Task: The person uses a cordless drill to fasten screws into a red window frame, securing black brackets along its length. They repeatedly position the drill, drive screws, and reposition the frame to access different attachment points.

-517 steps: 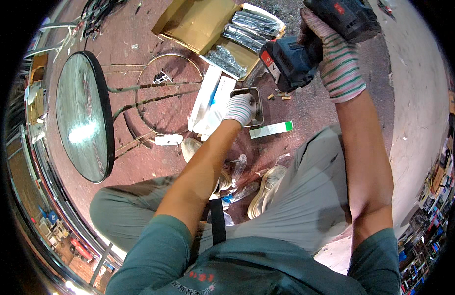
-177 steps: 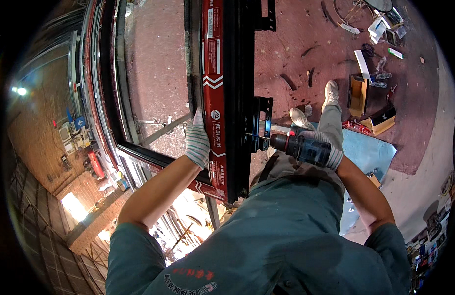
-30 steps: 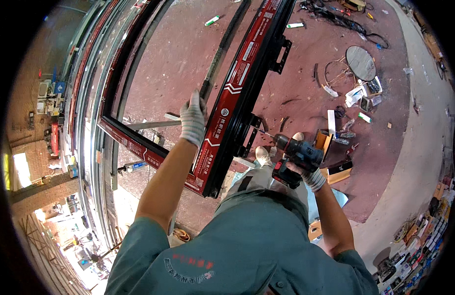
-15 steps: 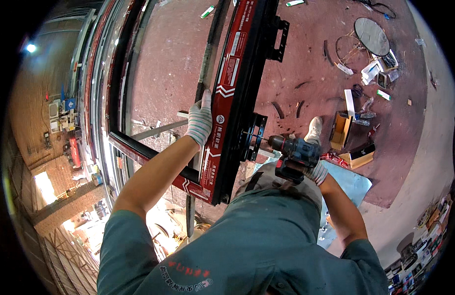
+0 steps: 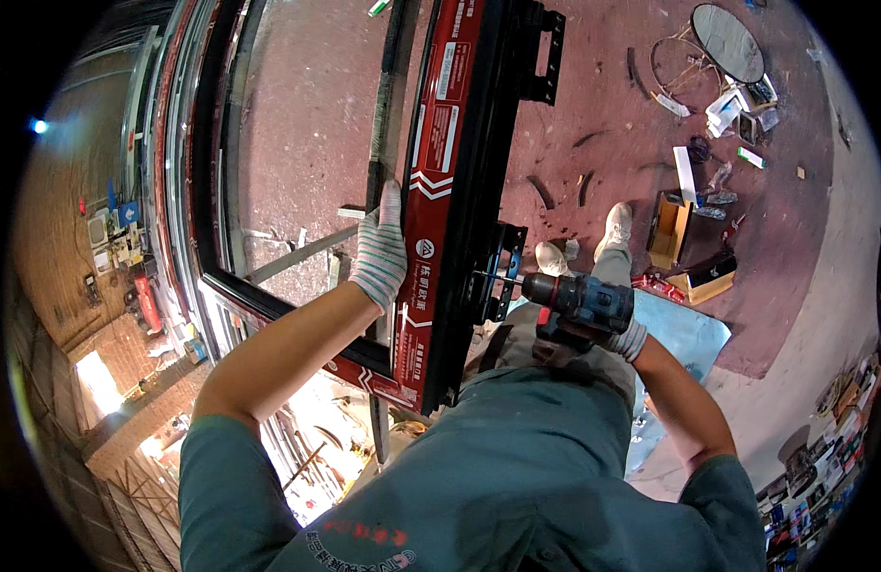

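Two gloved hands work in tandem, the left (image 5: 383,254) half open against the red-faced frame (image 5: 431,212) at twelve o'clock, the right (image 5: 628,339) wrapped around a drill (image 5: 585,299) at three o'clock, now nearer the bracket (image 5: 515,248), its bit (image 5: 498,277) lined across it.

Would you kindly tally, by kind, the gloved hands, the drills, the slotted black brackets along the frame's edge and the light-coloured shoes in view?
Gloved hands: 2
Drill: 1
Slotted black brackets: 2
Light-coloured shoes: 2
Total: 7
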The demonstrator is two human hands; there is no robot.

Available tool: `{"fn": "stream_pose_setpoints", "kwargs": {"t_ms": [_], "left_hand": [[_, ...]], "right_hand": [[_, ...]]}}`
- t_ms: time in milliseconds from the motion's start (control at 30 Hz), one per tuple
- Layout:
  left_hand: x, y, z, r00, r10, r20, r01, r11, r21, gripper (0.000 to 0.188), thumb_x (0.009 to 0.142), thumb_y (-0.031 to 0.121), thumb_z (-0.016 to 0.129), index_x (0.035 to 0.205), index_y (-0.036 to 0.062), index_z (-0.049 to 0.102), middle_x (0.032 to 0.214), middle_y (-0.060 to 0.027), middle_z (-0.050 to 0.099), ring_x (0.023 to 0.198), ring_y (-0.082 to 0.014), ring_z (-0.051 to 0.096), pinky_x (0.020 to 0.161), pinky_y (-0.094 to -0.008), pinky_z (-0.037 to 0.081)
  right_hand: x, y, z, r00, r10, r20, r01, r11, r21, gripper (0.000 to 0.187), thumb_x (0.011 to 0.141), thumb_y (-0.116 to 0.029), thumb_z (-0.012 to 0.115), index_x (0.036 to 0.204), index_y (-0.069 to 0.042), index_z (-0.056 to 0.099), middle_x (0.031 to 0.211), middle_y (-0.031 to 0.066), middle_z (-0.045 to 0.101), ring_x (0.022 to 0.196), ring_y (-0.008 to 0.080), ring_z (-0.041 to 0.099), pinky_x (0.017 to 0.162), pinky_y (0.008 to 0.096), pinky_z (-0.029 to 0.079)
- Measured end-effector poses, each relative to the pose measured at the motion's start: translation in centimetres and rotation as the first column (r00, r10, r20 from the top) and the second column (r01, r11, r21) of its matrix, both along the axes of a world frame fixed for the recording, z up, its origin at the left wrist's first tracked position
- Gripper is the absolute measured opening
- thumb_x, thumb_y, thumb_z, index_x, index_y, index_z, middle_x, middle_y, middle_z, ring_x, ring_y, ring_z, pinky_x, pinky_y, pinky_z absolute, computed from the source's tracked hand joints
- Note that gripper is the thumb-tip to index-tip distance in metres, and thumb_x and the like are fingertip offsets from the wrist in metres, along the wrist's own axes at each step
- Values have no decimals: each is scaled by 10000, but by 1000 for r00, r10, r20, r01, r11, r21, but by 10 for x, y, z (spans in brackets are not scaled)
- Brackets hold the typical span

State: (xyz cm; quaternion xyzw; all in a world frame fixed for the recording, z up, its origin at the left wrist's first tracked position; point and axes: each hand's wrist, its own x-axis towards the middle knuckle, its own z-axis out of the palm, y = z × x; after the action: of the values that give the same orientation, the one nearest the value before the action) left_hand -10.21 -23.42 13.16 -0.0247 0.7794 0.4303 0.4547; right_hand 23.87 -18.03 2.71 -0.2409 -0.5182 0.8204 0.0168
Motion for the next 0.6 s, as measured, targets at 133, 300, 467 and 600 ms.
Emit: {"fn": "stream_pose_setpoints", "kwargs": {"t_ms": [133, 300, 467, 600], "left_hand": [[-2, -2, -1, 999, -32, 28, 32, 999, 12, 630, 877, 608, 488, 1129, 38, 581, 962, -87, 667, 801, -175, 648, 712, -301, 561], [9, 8, 16, 996, -58, 65, 56, 998, 26, 652, 863, 623, 495, 1178, 59, 573, 1005, -105, 667, 833, -199, 662, 715, -310, 572], [9, 7, 12, 996, -46, 77, 39, 996, 80, 685, 838, 651, 508, 1183, 62, 571, 1028, -111, 665, 854, -207, 662, 729, -332, 576], [5, 4, 8, 995, -70, 67, 67, 997, 34, 698, 841, 661, 489, 1194, 63, 566, 1052, -117, 659, 877, -211, 661, 738, -337, 578]], "right_hand": [[1, -8, -34, 989, -140, -36, 101, 844, -526, 279, 956, -78, 472, 1228, -20, 490, 1145, 117, 593, 1035, 232, 612, 913, 346, 530], [13, -15, -83, 995, -101, -6, 68, 715, -696, 262, 970, -98, 444, 1210, -14, 509, 1111, 110, 618, 944, 189, 644, 789, 300, 572], [5, -3, -58, 968, -201, 148, 182, 159, -970, 220, 970, -133, 457, 1131, -20, 557, 1011, 88, 648, 801, 154, 664, 668, 259, 580], [-9, 24, -26, 985, -159, 68, 134, 454, -881, 197, 941, -129, 504, 1072, -9, 589, 941, 84, 666, 789, 174, 678, 674, 276, 584]]}}
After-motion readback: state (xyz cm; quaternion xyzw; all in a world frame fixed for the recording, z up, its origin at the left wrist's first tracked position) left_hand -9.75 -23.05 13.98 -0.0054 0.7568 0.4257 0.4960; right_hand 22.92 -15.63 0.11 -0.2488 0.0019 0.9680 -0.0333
